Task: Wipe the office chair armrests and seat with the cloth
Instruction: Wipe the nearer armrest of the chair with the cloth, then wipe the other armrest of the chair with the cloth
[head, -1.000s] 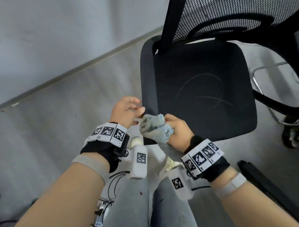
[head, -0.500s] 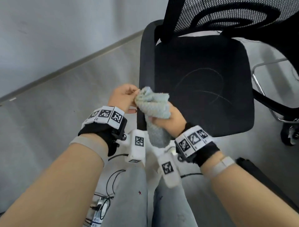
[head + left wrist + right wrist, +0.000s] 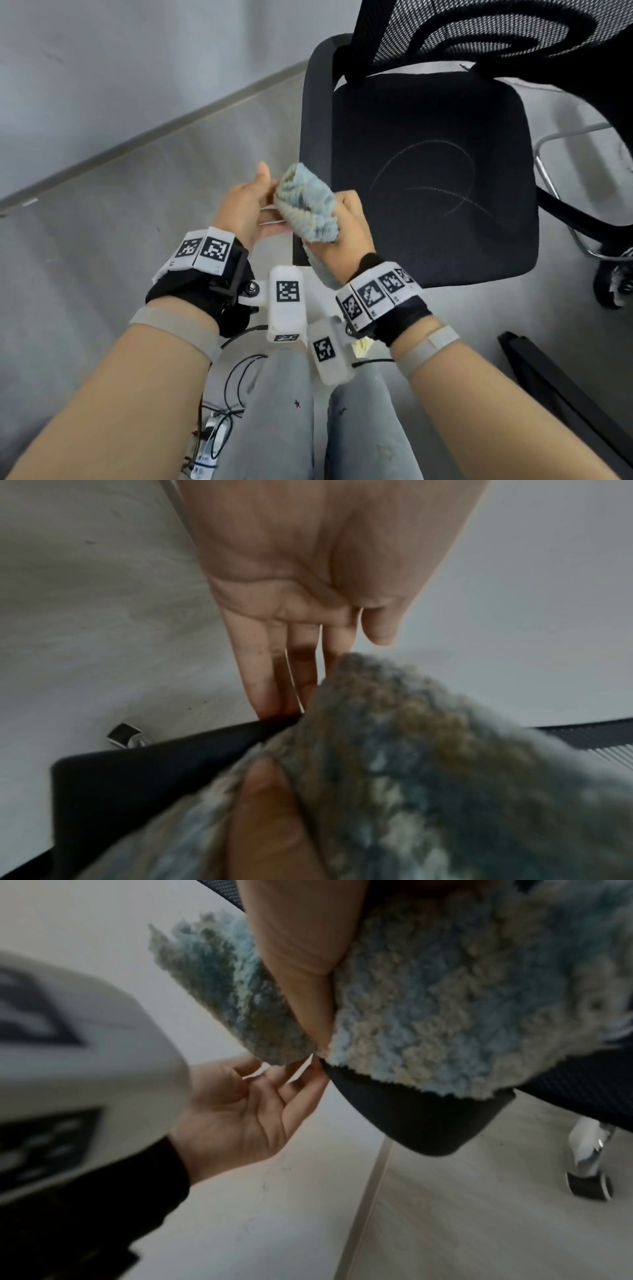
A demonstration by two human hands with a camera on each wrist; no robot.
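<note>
Both hands meet just off the front left corner of the office chair seat (image 3: 431,178), above the floor (image 3: 137,212) and the person's knees. The right hand (image 3: 346,236) has its fingers and thumb curled round the cloth (image 3: 305,205), which is bunched into a thick wad standing up out of the fist, with a tail hanging below the palm toward the wrist. The grip looks meant to gather the fabric into a firm pad, so a broad face can be pushed over the upholstery rather than a loose flap dragging.

The left hand (image 3: 246,209) is spread, fingers straight and close together, palm turned toward the wad. Its fingertips (image 3: 274,691) lie against or just beside the cloth's edge; whether they truly press it I cannot tell. My judgement is that it is there to pat or tuck the wad into shape, not to carry it.

The cloth itself is a fluffy, looped microfibre in pale blue mottled with cream-grey, and its free edge in the right wrist view is tufted and ragged. It hangs clear of the chair, not yet on any surface.

The seat is black woven fabric with faint pale curved scuff lines across its middle. A black armrest (image 3: 315,113) runs along its left side, and a mesh backrest (image 3: 496,31) rises behind.
</note>
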